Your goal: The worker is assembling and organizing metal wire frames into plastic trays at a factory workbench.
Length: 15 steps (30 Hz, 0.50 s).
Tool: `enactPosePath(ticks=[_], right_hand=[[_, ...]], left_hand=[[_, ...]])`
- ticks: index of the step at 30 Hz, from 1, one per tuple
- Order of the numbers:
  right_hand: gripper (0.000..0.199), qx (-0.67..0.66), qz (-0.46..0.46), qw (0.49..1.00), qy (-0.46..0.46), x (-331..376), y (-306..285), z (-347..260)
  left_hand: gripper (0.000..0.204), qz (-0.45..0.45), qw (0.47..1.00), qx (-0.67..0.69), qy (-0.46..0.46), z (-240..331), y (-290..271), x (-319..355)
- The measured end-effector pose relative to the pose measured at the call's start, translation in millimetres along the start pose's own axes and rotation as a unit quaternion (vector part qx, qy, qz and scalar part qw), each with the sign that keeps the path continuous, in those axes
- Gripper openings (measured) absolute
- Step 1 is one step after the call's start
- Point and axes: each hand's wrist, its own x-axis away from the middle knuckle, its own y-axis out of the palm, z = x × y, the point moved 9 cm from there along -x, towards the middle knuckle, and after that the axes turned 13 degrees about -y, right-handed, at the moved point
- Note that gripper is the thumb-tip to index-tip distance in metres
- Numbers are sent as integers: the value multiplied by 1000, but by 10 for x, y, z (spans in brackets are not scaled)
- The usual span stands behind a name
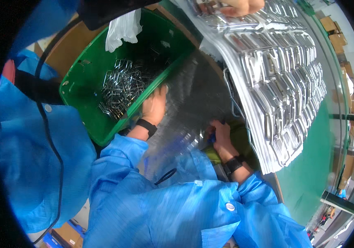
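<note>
Both hands on a shiny clear plastic sheet point(193, 103)

Left hand point(154, 107) presses its edge beside the green bin point(82, 78) of wire clips point(121, 87); right hand point(220, 134) fingers clenched on something small and blue, can't tell what.

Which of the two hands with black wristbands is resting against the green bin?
The left hand: it lies against the rim of the green bin of metal clips. The right hand sits apart, beside the stacked clear trays.
</note>
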Motion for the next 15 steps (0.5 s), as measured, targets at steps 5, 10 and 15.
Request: enactPosePath(ticks=[5,10,15], right_hand=[[11,14,-65,989,-130,-136,-306,-251],[19,397,-177,794,-425,501,-403,-1129],[20,178,-143,907,-354,266,-474,-892]], left_hand=[[36,107,991,-46,70,229,1,-92],[57,-25,992,-112,59,288,239,-69],[42,56,984,-69,154,362,-157,97]])
